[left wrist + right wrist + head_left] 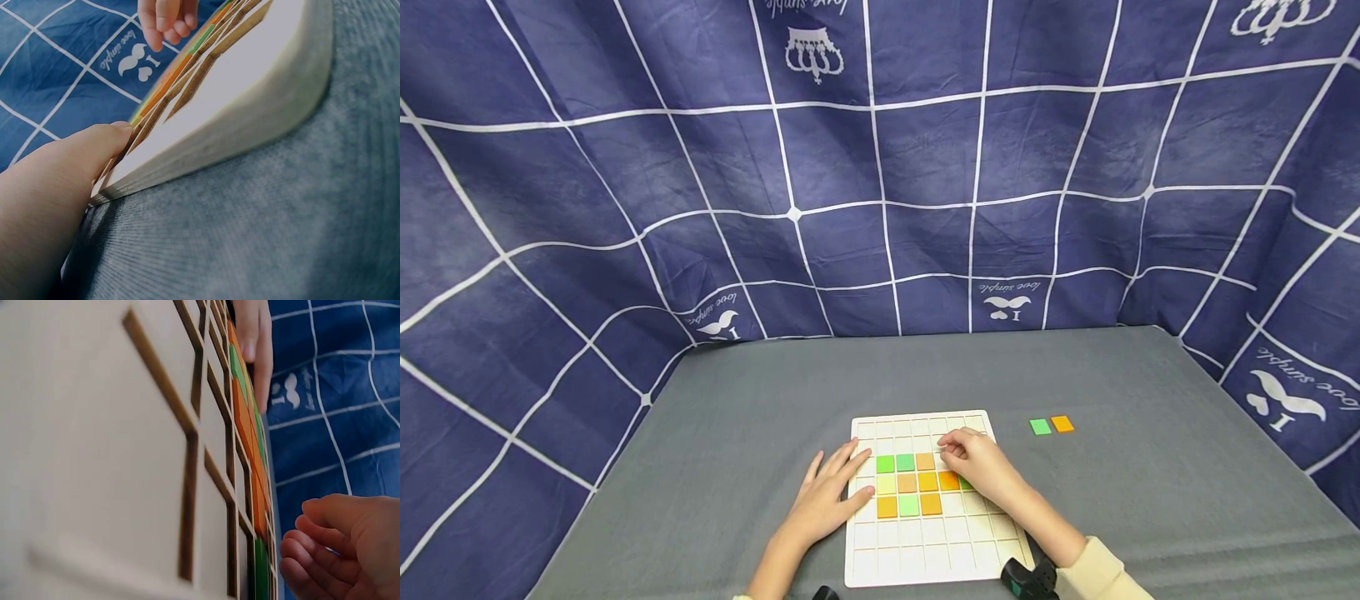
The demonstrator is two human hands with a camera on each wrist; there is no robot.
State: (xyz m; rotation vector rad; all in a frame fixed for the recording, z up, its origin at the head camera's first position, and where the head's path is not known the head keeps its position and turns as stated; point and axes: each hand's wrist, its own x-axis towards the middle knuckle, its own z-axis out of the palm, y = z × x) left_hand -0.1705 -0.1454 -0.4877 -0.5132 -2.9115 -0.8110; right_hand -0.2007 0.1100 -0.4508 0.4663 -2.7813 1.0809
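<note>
A cream square grid board (902,557) lies on the grey cloth, with colored square tiles in several of its cells. My left hand (829,502) rests on the board's left edge with fingers spread; in the left wrist view its thumb (115,134) lies along the edge. My right hand (981,462) is over the upper right of the board, its fingers bent and fingertips close together beside a light orange tile (925,462). Whether a small tile is between those fingertips, I cannot tell. Partly under this hand are an orange tile (949,481) and a green tile (966,483).
Right of the board, a light green tile (1040,427) and an orange tile (1062,424) lie on the grey cloth (760,392). A blue curtain (925,167) with white lines encloses the back and sides. A black wrist device (1030,578) sits by the board's lower right corner.
</note>
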